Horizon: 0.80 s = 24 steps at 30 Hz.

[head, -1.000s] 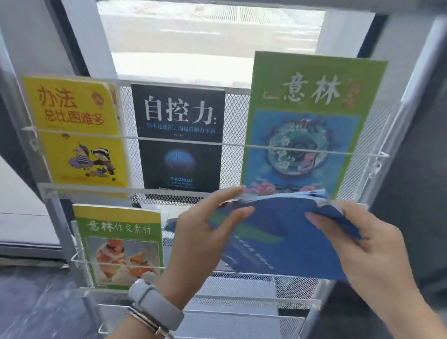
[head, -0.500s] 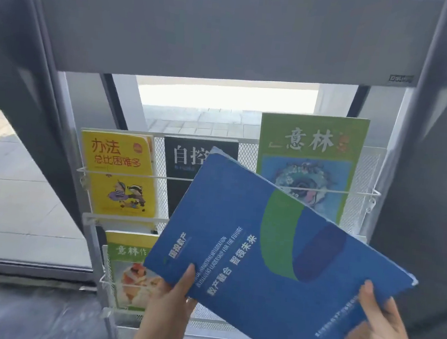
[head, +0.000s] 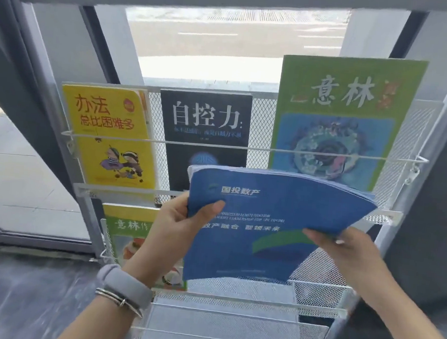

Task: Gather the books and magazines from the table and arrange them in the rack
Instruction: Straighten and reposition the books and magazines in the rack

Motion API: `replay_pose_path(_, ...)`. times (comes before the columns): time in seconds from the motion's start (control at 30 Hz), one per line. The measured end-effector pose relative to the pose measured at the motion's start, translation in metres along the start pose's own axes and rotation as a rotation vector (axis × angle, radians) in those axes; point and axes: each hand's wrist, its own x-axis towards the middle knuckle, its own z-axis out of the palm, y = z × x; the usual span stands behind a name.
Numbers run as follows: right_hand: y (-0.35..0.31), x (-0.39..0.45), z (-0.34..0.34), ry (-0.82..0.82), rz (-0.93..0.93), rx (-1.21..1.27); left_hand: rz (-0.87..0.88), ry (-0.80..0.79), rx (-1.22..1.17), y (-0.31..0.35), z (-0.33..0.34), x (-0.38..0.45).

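Note:
A blue magazine (head: 261,221) is upright in front of the second shelf of the white mesh rack (head: 262,110), its top bent toward me. My left hand (head: 182,225) grips its left edge with the thumb on the cover. My right hand (head: 345,250) holds its right edge. On the top shelf stand a yellow book (head: 109,132), a black book (head: 204,124) and a tall green magazine (head: 341,112). A smaller green magazine (head: 127,231) sits at the left of the second shelf, partly hidden by my left arm.
Lower mesh shelves (head: 230,324) of the rack lie below my hands. Behind the rack is a window (head: 227,48) with grey frames. A dark wall panel (head: 434,215) stands close on the right. Dark floor (head: 17,294) lies at lower left.
The blue magazine has turned from tilted to upright and squared up with the second shelf. Both hands shifted their grip to its side edges, and the view dropped.

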Motion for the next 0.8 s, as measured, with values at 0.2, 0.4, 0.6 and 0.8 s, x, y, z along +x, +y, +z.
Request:
replay_pose_path(0.2, 0.040, 0.019, 0.009, 0.091, -0.019, -0.183, -0.018, -0.016, 0.067, -0.057, -0.005, 0.025)
replay_pose_path(0.4, 0.093, 0.017, 0.029, 0.052, -0.003, -0.357, -0.043, -0.056, 0.254, -0.120, -0.017, 0.031)
replay_pose_path(0.6, 0.127, 0.016, 0.049, 0.022, -0.010, -0.308, -0.122, -0.072, 0.298, -0.158, -0.024, 0.038)
replay_pose_path(0.8, 0.127, 0.022, 0.056, 0.051, -0.034, -0.290, -0.189, -0.027, 0.282, -0.174, -0.026, 0.050)
